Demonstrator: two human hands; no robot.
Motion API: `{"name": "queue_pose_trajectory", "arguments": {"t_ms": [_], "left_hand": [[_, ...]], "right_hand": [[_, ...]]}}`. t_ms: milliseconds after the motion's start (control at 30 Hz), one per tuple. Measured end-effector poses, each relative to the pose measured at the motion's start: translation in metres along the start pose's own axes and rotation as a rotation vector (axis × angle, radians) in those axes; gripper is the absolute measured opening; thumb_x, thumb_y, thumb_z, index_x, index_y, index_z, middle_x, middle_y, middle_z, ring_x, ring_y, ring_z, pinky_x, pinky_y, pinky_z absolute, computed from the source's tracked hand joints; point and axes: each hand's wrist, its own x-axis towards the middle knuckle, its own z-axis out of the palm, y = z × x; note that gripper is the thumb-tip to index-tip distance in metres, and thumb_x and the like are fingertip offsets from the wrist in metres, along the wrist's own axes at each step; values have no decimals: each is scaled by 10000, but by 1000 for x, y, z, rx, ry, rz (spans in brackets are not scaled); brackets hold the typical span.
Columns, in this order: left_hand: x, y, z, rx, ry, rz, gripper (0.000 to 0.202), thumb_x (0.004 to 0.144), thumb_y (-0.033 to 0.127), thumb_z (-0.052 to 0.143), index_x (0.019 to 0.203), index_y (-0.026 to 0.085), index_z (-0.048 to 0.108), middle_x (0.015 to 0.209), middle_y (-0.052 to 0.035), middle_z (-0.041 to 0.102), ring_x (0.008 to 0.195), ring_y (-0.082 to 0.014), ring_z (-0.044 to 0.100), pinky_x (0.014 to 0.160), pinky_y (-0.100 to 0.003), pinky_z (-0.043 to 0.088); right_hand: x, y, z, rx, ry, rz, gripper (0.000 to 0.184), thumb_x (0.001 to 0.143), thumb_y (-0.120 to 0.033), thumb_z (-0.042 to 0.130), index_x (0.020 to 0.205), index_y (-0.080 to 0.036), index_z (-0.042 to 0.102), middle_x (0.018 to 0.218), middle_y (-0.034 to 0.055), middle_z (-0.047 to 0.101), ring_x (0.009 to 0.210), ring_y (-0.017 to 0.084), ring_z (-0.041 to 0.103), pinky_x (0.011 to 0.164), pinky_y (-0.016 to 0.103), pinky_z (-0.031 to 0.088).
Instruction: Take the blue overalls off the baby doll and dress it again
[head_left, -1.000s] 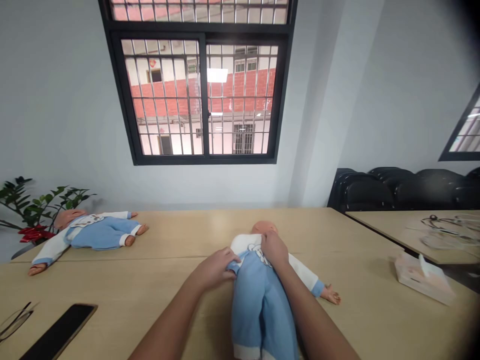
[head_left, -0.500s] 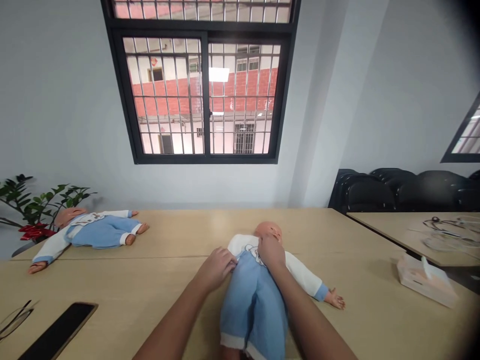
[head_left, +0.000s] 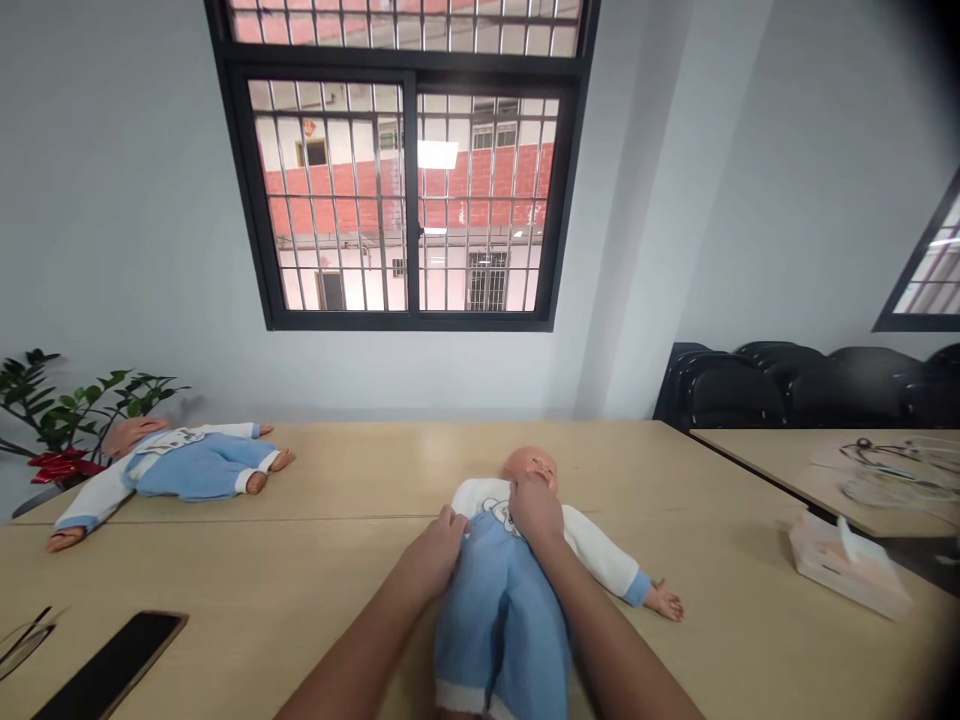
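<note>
A baby doll [head_left: 504,600] in a white top and blue trousers lies on its back in front of me, its head away from me. My left hand [head_left: 437,552] is at the doll's left-of-view side, fingers bent and closed on the edge of its clothes near the waist. Just below the doll's chin, my right hand [head_left: 537,508] is curled on the chest and closed on the top's front; its fingertips are hidden. One doll arm [head_left: 615,558] stretches out to the right. The other arm is hidden from view.
A second, similarly dressed doll [head_left: 199,465] lies at the far left beside a potted plant [head_left: 67,410]. Near left are a phone [head_left: 112,665] and glasses [head_left: 26,640]. A tissue box [head_left: 847,568] stands at right, with cables [head_left: 892,470] on another table and black chairs [head_left: 735,390] behind.
My left hand has shifted slightly, drawing closer against the doll's side. My right hand stays at the doll's upper chest. The whole view has moved a little.
</note>
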Motion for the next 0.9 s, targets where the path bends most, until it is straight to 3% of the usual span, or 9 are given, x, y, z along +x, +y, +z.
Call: {"name": "queue_pose_trajectory", "arguments": {"t_ms": [167, 367, 500, 733, 900], "left_hand": [[4, -2, -6, 65, 7, 35, 443, 791, 82, 582, 1207, 226, 524, 1300, -99, 567, 1138, -263, 604, 944, -349, 480], [-1, 19, -14, 174, 25, 41, 370, 872, 25, 439, 1157, 225, 563, 1264, -111, 590, 1086, -263, 631, 925, -382, 481], [-8, 29, -19, 221, -3, 48, 360, 837, 6, 437, 1097, 210, 581, 1233, -118, 596, 1001, -259, 655, 858, -376, 491], [-20, 20, -27, 35, -108, -31, 544, 610, 170, 722, 1132, 237, 582, 1178, -94, 623, 954, -289, 654, 745, -351, 500], [-22, 10, -41, -117, -217, -34, 569, 627, 246, 718, 1184, 262, 601, 1006, -25, 693, 787, -241, 670, 625, -309, 472]], "right_hand": [[-1, -2, -1, -4, -13, -10, 342, 1039, -187, 399, 1088, -85, 722, 1188, 211, 710, 1123, 259, 648, 891, 316, 422], [-4, -7, 1, 4, -34, -27, 292, 1023, -177, 434, 1100, -112, 709, 1216, 194, 697, 1142, 246, 636, 879, 296, 419], [-7, -16, 4, 14, -47, -48, 291, 1017, -172, 433, 1069, -115, 714, 1180, 181, 713, 1115, 244, 649, 872, 293, 426], [-18, -34, 3, 42, -33, -76, 325, 1038, -210, 400, 1086, -132, 712, 1167, 178, 724, 1089, 243, 661, 855, 297, 437], [-24, -43, 1, 61, -35, -137, 299, 1022, -190, 428, 979, -143, 719, 1121, 163, 731, 1054, 234, 660, 876, 294, 423]]}}
